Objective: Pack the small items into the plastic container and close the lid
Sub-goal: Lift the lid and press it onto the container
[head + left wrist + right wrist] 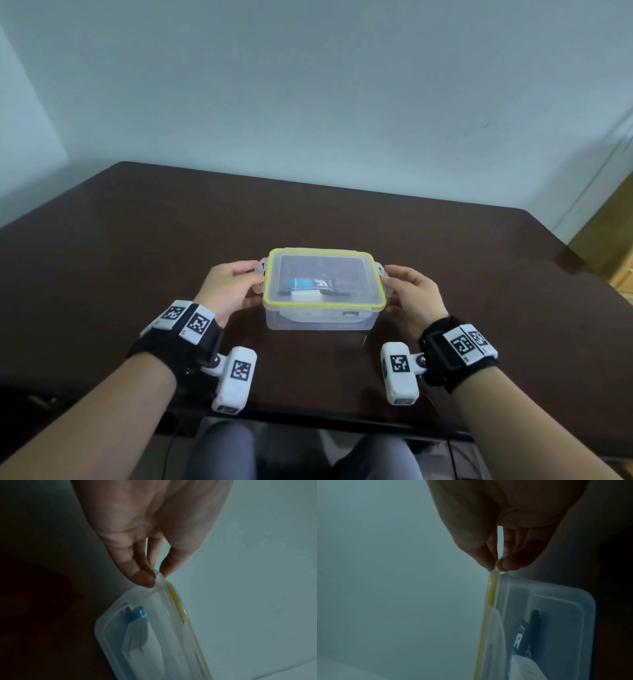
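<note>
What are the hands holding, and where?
Both hold the lid: left hand pinches its left clip, right hand its right clip.

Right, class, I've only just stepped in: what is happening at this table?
A person sits at a dark brown table with a clear plastic container in front of them. Its yellow-rimmed transparent lid sits on top, with small items visible inside. The left hand and right hand each pinch a side latch flap; both flaps stick outward, not yet snapped down.

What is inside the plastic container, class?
Through the clear lid of the plastic container show a blue item, a black printed packet and a white block. Anything beneath them is hidden.
</note>
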`<state>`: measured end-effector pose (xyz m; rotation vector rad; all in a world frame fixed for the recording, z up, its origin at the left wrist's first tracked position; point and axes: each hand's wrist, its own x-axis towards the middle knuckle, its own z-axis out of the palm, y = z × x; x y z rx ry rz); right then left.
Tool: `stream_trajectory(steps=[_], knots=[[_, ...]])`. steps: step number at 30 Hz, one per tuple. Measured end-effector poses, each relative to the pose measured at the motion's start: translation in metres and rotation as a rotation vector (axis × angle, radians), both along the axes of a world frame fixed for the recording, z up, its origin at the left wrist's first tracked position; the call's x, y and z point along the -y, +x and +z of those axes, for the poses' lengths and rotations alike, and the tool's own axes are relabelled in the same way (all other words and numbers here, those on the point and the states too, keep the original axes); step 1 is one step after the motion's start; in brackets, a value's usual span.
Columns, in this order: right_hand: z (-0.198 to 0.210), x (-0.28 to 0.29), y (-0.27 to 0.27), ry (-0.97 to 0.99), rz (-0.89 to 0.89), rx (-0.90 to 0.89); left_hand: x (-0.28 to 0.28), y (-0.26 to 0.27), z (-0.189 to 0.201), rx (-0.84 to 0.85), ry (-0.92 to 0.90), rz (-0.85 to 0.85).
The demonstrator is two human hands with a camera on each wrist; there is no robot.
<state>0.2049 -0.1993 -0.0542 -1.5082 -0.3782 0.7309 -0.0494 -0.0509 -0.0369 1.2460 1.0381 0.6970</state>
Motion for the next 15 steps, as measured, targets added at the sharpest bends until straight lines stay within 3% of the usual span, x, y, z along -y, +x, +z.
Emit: stream_trajectory(steps=[15], knots=[[-0.0066,0.0010,-0.0035,0.005,0.028,0.120,-0.0006,0.0000,-0.0039,0.027,-0.014,0.059]])
